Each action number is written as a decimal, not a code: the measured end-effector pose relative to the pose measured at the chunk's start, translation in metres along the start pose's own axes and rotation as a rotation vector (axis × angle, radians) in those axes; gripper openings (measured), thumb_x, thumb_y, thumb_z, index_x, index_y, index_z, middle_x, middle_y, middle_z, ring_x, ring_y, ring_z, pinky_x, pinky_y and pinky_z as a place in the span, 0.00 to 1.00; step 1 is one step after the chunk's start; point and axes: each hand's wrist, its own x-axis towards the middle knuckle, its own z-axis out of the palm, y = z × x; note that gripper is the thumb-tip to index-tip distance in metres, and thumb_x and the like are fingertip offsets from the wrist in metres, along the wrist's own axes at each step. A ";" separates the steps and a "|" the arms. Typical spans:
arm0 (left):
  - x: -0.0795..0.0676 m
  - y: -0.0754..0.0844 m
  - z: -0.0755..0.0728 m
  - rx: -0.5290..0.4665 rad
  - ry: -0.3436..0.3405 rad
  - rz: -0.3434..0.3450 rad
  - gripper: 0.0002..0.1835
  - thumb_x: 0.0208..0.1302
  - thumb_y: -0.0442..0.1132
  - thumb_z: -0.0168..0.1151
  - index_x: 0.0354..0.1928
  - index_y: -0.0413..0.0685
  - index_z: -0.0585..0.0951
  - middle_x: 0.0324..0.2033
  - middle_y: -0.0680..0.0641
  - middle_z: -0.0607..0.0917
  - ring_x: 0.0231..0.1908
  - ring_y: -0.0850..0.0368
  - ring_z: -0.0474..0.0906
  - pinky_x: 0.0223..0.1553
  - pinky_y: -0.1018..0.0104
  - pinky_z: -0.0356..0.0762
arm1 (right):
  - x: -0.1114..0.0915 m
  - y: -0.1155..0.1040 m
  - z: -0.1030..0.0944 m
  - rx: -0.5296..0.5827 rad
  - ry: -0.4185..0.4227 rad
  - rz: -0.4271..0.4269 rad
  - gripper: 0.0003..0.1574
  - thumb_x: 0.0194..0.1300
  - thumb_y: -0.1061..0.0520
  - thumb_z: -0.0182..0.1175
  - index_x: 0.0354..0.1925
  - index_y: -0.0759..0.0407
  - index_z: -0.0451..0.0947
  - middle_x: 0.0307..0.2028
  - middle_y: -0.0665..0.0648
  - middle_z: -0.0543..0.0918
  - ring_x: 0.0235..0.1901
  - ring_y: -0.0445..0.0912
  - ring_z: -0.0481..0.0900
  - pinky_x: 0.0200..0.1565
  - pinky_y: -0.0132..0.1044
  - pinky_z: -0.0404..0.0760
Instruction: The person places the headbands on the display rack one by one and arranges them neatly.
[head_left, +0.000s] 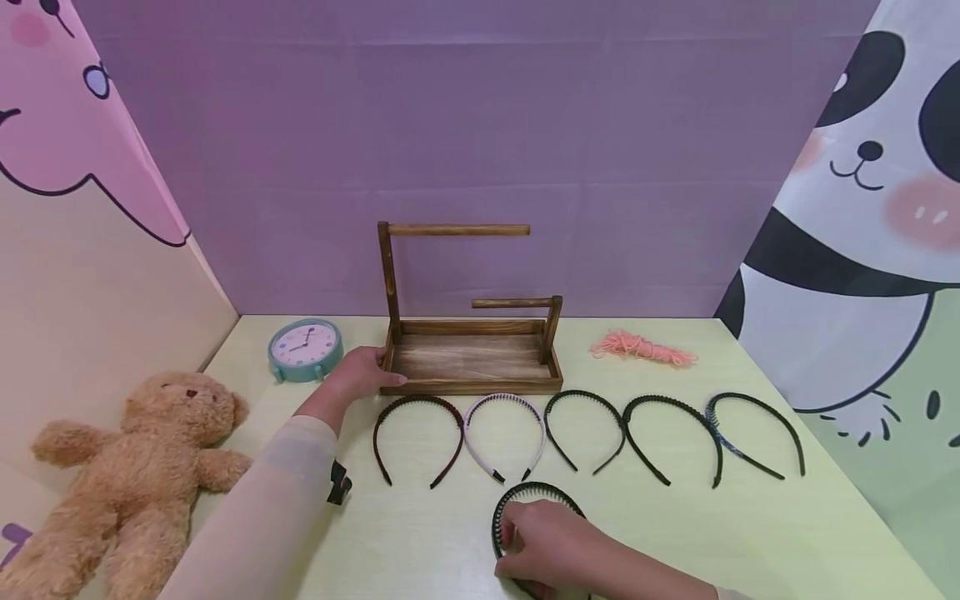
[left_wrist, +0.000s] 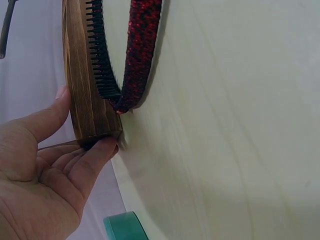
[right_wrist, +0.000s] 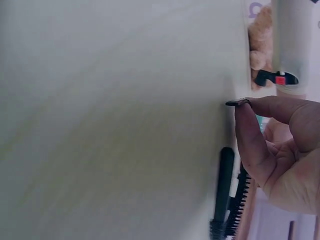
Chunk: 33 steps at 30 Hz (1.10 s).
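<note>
My left hand (head_left: 363, 372) grips the front left corner of a wooden stand (head_left: 472, 387) with a tray base and two crossbars. In the left wrist view, its thumb lies against one side of the wood and its fingers bend round the end. Close by is a dark red glittery toothed headband (left_wrist: 145, 45). Near the table's front, my right hand (head_left: 551, 542) pinches a black toothed headband (head_left: 497, 517), partly hidden by the hand. In the right wrist view, thumb and forefinger meet on a small dark piece of it (right_wrist: 236, 103).
Several headbands stretch in a row before the stand, from a lilac-white one (head_left: 504, 396) to a blue-patterned one (head_left: 731, 446) at right. A teal clock (head_left: 306, 350) stands left of the stand, a pink yarn bundle (head_left: 643, 348) right. A teddy bear (head_left: 150, 475) lies at left.
</note>
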 end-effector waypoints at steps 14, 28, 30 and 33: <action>0.000 -0.005 -0.002 -0.012 0.010 -0.009 0.44 0.62 0.48 0.69 0.74 0.42 0.60 0.71 0.36 0.65 0.69 0.36 0.63 0.68 0.41 0.64 | -0.021 -0.008 -0.059 0.169 0.105 -0.026 0.16 0.65 0.46 0.64 0.40 0.52 0.71 0.19 0.42 0.78 0.15 0.40 0.79 0.25 0.31 0.74; 0.003 -0.005 0.001 -0.016 0.012 0.009 0.44 0.63 0.49 0.68 0.75 0.44 0.58 0.72 0.36 0.64 0.71 0.37 0.59 0.69 0.42 0.62 | -0.011 -0.010 -0.088 0.129 0.273 -0.027 0.10 0.67 0.48 0.63 0.41 0.48 0.72 0.30 0.42 0.80 0.28 0.38 0.80 0.31 0.31 0.77; 0.004 -0.005 0.002 -0.023 0.012 0.004 0.44 0.62 0.49 0.68 0.75 0.44 0.58 0.72 0.37 0.64 0.71 0.37 0.59 0.69 0.42 0.62 | -0.008 -0.010 -0.091 0.114 0.305 -0.037 0.09 0.66 0.48 0.63 0.40 0.47 0.73 0.32 0.42 0.80 0.31 0.37 0.79 0.33 0.31 0.77; 0.004 -0.005 0.003 -0.034 0.014 0.004 0.44 0.62 0.48 0.68 0.75 0.44 0.58 0.72 0.37 0.64 0.71 0.38 0.59 0.69 0.43 0.62 | -0.002 -0.009 -0.094 0.107 0.346 -0.048 0.09 0.66 0.50 0.64 0.42 0.47 0.74 0.33 0.41 0.80 0.36 0.36 0.78 0.37 0.32 0.78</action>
